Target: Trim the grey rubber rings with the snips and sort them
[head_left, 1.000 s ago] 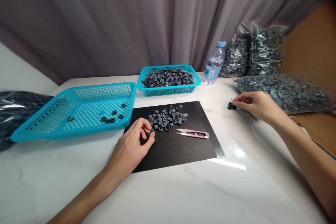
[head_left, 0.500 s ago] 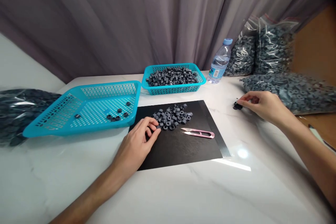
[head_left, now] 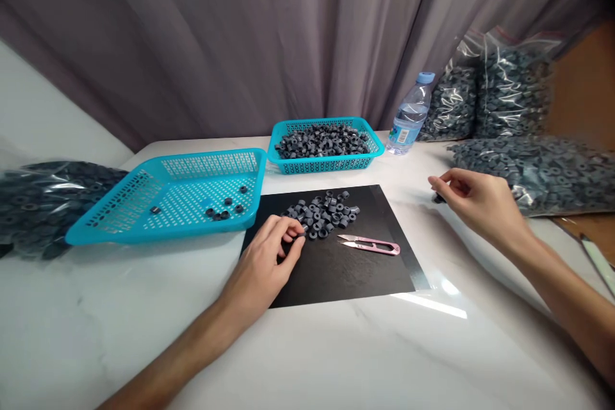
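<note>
My left hand (head_left: 269, 262) rests over the left part of a black mat (head_left: 346, 275), thumb and fingers closed on a small dark grey ring (head_left: 302, 235). Beside those fingertips lies a pile of short grey rings (head_left: 324, 214) with holes through them. Pink-handled thread snips (head_left: 372, 245) lie on the mat right of the pile, blades toward my left hand. Off to the right, my right hand (head_left: 473, 195) hovers by a small heap of black bits (head_left: 438, 198), thumb and forefinger drawn close together. Whatever those two fingers may hold is hidden.
A blue basket (head_left: 168, 230) at left has several dark rings inside. Behind the mat, a smaller blue basket (head_left: 331, 166) is full of rings. A water bottle (head_left: 410, 116) stands right of it. Filled plastic bags (head_left: 516, 96) stand at back right, another bag (head_left: 538, 170) lies flat.
The view has turned left, so things appear shifted right. My right hand has come away from the heap of black bits, slightly leftward. My left hand keeps its ring close to the pile.
</note>
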`<action>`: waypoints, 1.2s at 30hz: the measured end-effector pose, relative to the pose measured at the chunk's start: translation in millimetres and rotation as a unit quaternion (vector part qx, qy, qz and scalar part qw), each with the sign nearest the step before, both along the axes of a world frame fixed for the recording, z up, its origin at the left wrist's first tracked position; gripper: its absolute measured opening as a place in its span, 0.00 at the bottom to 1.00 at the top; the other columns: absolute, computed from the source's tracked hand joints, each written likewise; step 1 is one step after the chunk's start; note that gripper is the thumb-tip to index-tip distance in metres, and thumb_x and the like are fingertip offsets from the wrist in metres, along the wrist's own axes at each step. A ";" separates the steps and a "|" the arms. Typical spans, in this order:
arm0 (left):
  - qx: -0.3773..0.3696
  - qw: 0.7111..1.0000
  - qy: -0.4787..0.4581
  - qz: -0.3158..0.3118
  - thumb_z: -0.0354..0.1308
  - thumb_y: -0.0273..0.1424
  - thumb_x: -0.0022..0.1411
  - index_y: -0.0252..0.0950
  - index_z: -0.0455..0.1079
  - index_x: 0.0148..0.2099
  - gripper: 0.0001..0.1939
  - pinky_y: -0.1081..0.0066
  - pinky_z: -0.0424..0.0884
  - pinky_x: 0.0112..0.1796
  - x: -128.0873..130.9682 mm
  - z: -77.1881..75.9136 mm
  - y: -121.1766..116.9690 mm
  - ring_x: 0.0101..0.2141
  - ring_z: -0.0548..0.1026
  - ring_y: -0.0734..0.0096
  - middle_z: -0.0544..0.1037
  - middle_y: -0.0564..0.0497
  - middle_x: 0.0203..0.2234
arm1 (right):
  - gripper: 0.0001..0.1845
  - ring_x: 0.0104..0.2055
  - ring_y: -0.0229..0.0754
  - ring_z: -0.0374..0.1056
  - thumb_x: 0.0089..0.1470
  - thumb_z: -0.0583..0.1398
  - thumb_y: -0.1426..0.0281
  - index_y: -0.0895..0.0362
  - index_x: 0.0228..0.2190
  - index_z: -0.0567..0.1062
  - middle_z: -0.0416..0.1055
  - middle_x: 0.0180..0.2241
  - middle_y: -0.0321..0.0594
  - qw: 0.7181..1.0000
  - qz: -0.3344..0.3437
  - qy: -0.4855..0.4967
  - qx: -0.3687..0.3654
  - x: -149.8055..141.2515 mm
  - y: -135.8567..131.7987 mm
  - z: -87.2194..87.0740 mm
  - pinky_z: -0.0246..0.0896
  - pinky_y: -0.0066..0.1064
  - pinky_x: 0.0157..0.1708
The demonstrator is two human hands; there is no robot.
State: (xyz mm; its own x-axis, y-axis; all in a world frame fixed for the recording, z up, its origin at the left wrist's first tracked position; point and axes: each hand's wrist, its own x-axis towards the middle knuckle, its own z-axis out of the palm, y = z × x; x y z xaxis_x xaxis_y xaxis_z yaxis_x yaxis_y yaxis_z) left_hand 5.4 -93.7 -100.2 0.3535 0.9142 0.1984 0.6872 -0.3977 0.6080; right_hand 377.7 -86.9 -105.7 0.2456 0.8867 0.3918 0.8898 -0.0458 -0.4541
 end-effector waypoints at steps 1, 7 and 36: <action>0.004 1.000 -0.001 0.001 0.53 0.32 0.71 0.40 0.69 0.44 0.05 0.70 0.71 0.36 0.1 -0.1 -0.6 0.39 0.72 0.69 0.71 0.52 0.41 | 0.24 0.21 0.37 0.51 0.60 0.56 0.48 0.55 0.25 0.72 0.57 0.17 0.33 1.000 0.012 -0.003 0.011 -4.6 -1.1 -2.0 0.45 0.31 0.25; 0.039 0.999 -0.033 0.009 0.55 0.29 0.69 0.39 0.68 0.42 0.02 0.67 0.72 0.40 2.8 2.4 -3.2 0.36 0.73 0.70 0.74 0.53 0.39 | 0.22 0.21 0.35 0.55 0.64 0.57 0.53 0.56 0.26 0.74 0.62 0.19 0.33 0.991 0.104 -0.048 0.075 -33.2 -11.0 -8.9 0.47 0.30 0.25; -0.323 0.870 -0.359 -0.104 0.65 0.31 0.66 0.39 0.66 0.45 0.11 0.73 0.77 0.45 24.6 8.6 -35.1 0.38 0.81 0.74 0.81 0.54 0.37 | 0.08 0.31 0.38 0.67 0.64 0.63 0.71 0.55 0.45 0.72 0.69 0.30 0.36 0.887 0.432 0.118 0.109 -120.8 -60.0 -2.1 0.62 0.33 0.34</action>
State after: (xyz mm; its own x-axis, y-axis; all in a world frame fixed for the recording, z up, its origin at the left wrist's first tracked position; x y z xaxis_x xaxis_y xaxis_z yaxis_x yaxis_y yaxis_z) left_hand 30.0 -128.8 -91.5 0.5211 0.8482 -0.0945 -0.0076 0.1153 0.9933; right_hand 256.9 -146.9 -107.8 -0.3915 0.6933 0.6050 0.4292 0.7192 -0.5464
